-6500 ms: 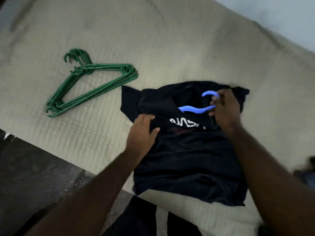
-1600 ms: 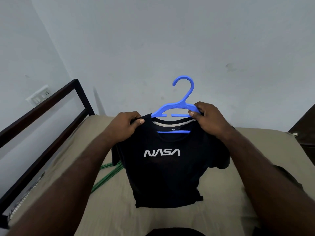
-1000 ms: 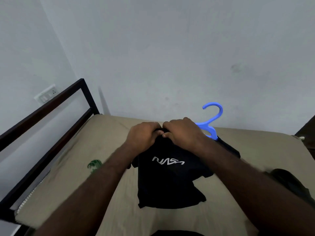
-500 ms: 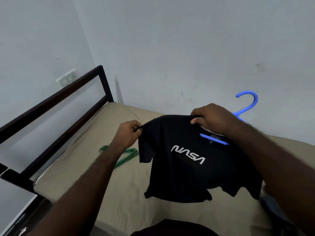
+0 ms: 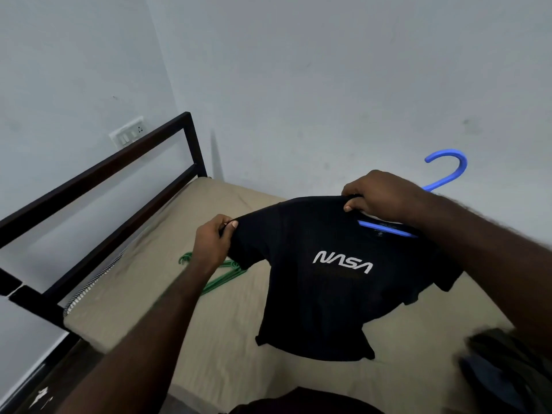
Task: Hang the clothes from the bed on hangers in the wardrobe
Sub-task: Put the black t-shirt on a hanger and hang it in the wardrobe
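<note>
Grey-white wall filled the upper part of my view, meeting in a corner above the bed. Below it lay the beige mattress, with the dark metal bed frame running along its left side. I held the black T-shirt with white NASA lettering in the air above the mattress, its front facing me and its hem hanging close over the sheet. A blurred heap of dark clothes lay at the mattress's near right. My left hand pinched the shirt's shoulder edge between thumb and curled fingers, the cloth taut between my hands. My right hand was clenched on the shirt near the collar, over the blue hanger, whose hook rose to the right behind my wrist and whose lower bar showed inside the neck opening. How far the hanger reached into the shoulder I could not tell. Green hangers lay on the mattress, partly hidden behind my left forearm. A white switch plate sat on the left wall, just above the frame's top rail.
</note>
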